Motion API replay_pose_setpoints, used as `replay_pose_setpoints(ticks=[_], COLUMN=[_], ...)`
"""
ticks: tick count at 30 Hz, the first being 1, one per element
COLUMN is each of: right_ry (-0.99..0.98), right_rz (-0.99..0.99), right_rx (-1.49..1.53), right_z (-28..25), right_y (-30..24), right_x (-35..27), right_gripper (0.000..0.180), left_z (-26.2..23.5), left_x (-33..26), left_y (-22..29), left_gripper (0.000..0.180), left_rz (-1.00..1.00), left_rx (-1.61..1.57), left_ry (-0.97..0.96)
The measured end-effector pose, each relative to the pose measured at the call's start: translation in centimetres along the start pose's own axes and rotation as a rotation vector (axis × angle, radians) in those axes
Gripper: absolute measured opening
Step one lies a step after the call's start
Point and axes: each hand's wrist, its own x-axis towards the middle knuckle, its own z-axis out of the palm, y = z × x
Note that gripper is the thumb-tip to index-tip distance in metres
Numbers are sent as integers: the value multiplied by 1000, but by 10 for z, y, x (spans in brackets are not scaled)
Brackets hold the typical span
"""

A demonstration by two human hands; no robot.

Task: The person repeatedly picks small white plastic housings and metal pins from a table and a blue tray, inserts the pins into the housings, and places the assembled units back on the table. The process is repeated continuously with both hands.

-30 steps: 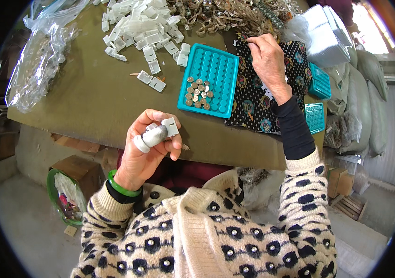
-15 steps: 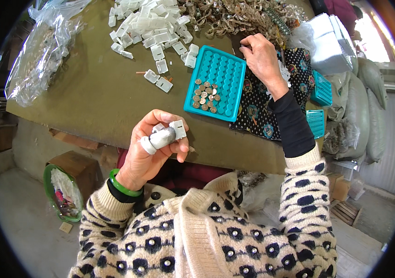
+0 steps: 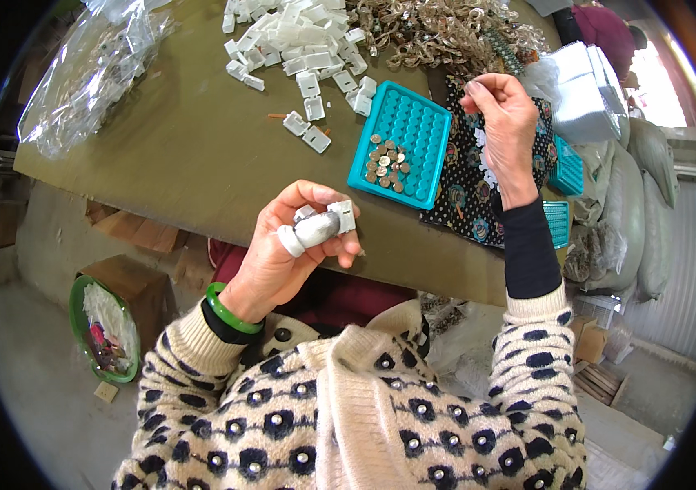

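My left hand (image 3: 292, 245), palm up above the table's near edge, pinches a small white slotted plastic piece (image 3: 342, 214). Its thumb wears a white finger cot (image 3: 312, 231), smudged grey. My right hand (image 3: 509, 131) is raised over a black patterned cloth (image 3: 464, 184), thumb and fingertips pressed together; I cannot make out what is between them. Between the hands lies a teal tray (image 3: 417, 147) with rows of round wells. Several small round metal pieces (image 3: 389, 162), bronze and silver, sit loose in its near left part. White bits (image 3: 482, 159) rest on the cloth beside my right wrist.
A pile of white plastic pieces (image 3: 303, 45) stands at the far middle, beside a heap of beaded strands (image 3: 446, 33). A clear plastic bag (image 3: 95, 90) lies far left. Further right are teal baskets (image 3: 556, 224), stacked white sheets (image 3: 583, 90) and sacks (image 3: 621, 212).
My right hand has drawn back to the right and a little toward me, and its fingers have closed together. My left hand keeps its grip on the white piece. The view has shifted slightly.
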Motion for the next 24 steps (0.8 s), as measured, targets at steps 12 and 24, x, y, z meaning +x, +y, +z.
replay_pose_setpoints(ticks=[12,24], right_ry=[-410,-370], right_rz=[202,-475], right_rx=[354,-268], right_z=[60,78], right_y=[-62,-64], right_x=[-119,-123], right_gripper=[9,19], left_z=[0,7], left_x=[-6,-8], left_y=[9,10], left_gripper=[26,30], left_rz=[6,-28], left_rx=[17,-72], left_ry=[29,49])
